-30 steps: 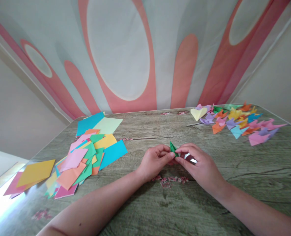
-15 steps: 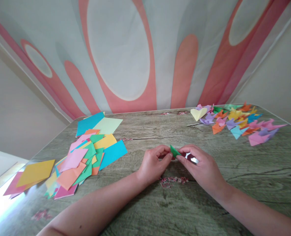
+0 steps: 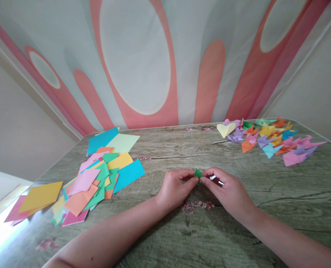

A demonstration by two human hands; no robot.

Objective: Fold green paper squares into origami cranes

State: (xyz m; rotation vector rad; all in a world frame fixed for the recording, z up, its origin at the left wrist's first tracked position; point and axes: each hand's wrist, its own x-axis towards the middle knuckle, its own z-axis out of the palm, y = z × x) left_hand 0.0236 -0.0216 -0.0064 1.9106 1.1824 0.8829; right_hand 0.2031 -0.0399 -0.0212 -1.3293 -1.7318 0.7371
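A small piece of folded green paper is held between my two hands, over the middle of the table. My left hand pinches its left side between thumb and fingers. From the other side, my right hand grips it with thumb and forefinger. Most of the paper is covered by fingertips, so its exact fold cannot be made out.
Loose coloured paper sheets lie in an overlapping pile on the left, with a yellow sheet by the edge. Several folded paper birds sit at the back right of the wood-patterned table. A patterned backdrop stands behind.
The green paper has turned and shows a smaller, differently shaped part. Both hands have shifted slightly, the fingertips closer together around it.
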